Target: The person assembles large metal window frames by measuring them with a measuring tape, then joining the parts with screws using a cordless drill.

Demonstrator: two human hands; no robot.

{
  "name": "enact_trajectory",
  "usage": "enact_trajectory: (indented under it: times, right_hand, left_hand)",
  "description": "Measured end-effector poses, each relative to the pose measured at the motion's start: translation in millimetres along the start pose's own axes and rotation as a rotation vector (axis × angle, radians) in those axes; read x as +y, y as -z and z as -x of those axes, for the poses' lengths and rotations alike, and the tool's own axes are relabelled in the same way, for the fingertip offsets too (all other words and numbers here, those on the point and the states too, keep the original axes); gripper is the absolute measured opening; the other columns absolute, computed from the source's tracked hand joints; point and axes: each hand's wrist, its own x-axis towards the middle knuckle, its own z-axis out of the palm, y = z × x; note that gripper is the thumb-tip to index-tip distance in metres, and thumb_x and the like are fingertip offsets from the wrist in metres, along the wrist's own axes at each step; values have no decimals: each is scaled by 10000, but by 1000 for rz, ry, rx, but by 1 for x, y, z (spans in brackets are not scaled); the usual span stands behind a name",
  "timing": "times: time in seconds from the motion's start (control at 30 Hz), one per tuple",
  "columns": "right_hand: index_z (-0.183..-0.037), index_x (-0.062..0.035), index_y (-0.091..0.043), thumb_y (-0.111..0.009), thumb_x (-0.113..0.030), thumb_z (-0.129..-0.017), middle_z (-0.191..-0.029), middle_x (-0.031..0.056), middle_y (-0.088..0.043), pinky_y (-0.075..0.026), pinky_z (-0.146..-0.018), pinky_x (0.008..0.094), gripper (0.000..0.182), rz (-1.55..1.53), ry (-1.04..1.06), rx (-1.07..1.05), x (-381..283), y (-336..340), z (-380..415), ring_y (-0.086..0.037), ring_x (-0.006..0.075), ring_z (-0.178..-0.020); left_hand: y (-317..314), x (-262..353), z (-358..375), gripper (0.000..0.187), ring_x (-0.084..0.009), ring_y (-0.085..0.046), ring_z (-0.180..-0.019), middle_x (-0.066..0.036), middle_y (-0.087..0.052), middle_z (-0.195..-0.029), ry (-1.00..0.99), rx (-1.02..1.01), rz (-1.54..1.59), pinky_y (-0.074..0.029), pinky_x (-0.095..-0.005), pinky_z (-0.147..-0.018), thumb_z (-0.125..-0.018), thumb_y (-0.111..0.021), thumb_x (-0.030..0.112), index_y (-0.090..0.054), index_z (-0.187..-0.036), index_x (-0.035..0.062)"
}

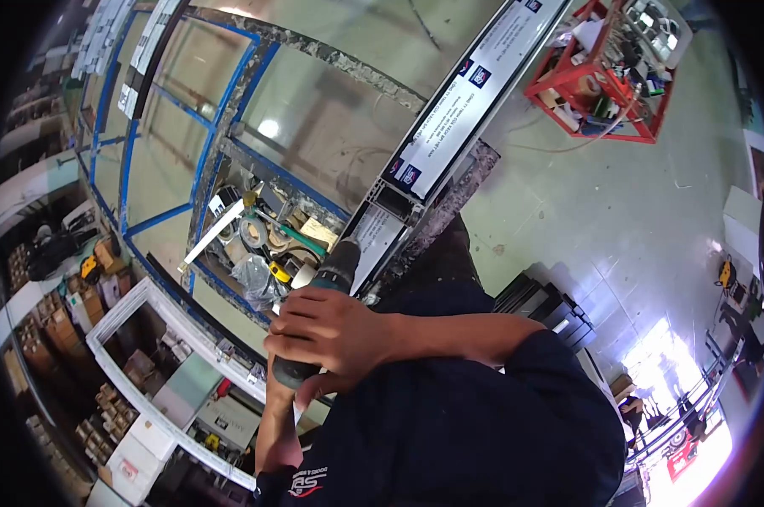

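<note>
A dark power drill (337, 270) points up and right, its chuck end over the near end of a long window or door profile (382, 232) with printed white film. My right hand (335, 331) reaches in from the right and is closed over the drill body. Below it, my left hand (280, 390) meets the drill from underneath; its fingers are mostly hidden, but it appears to grip the handle. The tip of the drill is too small to make out.
Left of the drill, a tray (230, 291) holds a green-handled hammer (293, 230), tape and other tools. Blue-edged metal frames (158, 221) stand beyond. A red tool cart (559, 84) is at the upper right. A white frame (158, 414) leans lower left.
</note>
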Motion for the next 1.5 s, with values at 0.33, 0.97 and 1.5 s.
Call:
enact_trajectory:
  times: [0.33,0.97,1.5]
  right_hand:
    - [-860,-55,-669,-765,-497,-912,-811,85,-621,-512,-697,406,455,30,-147,230,41,56,-7,-638,286,-750]
    - [-852,-56,-663,-771,-444,-890,-803,83,-624,-512,-661,412,405,-27,-200,284,52,63,-14,-636,294,-728]
    - [-883,-38,-686,-740,-457,-920,-850,101,-667,-550,-707,414,424,-56,-209,211,49,64,-14,-676,308,-780]
  left_hand:
    - [-16,31,-75,252,-275,-641,-848,-101,-675,-1026,235,-61,99,-513,-410,-785,-887,-847,178,-708,-1059,57]
    - [-10,34,-74,308,-286,-635,-921,-116,-650,-1057,357,-40,177,-505,-409,-841,-878,-827,218,-681,-1093,52]
    - [-8,40,-73,357,-295,-629,-983,-128,-629,-1083,391,-44,189,-498,-408,-889,-871,-809,252,-658,-1122,48]
